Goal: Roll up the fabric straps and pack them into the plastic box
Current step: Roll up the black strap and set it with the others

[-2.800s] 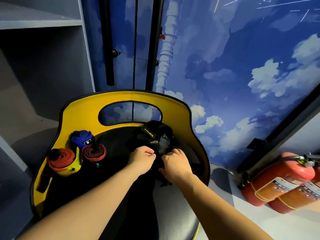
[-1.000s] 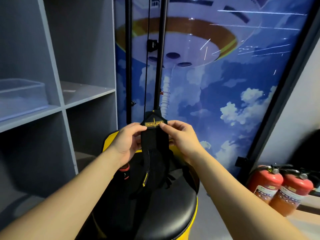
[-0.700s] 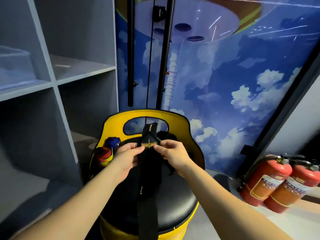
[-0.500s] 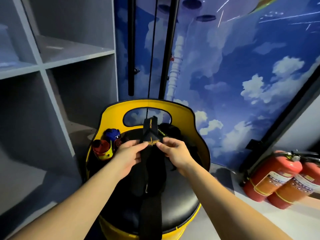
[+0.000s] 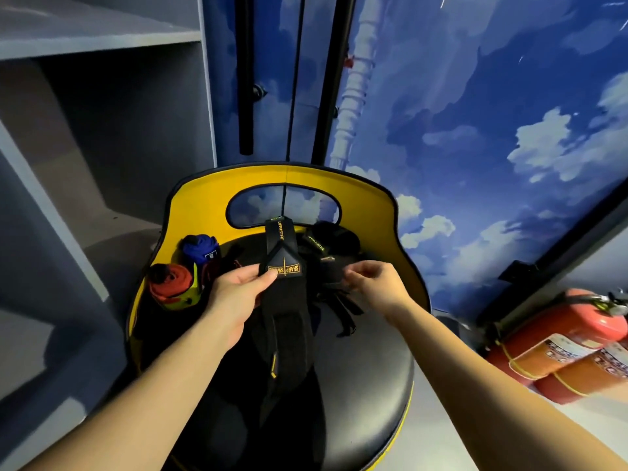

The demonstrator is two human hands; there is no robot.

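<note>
Three rolled straps (image 5: 183, 270) sit left of the black strap (image 5: 284, 300), unrolled, pinched by the left hand (image 5: 238, 294); the right hand (image 5: 377, 283) hovers loosely curled, empty.

Counting the things on and near the chair

There are two hands (image 5: 238, 294) (image 5: 377, 283), one long black strap (image 5: 285, 321), one chair (image 5: 367, 362), two rolled straps, one blue (image 5: 200, 248) and one red (image 5: 173, 283), one dark pile (image 5: 334, 239) too tangled to count, and two red extinguishers (image 5: 557, 338) (image 5: 591, 372).
</note>
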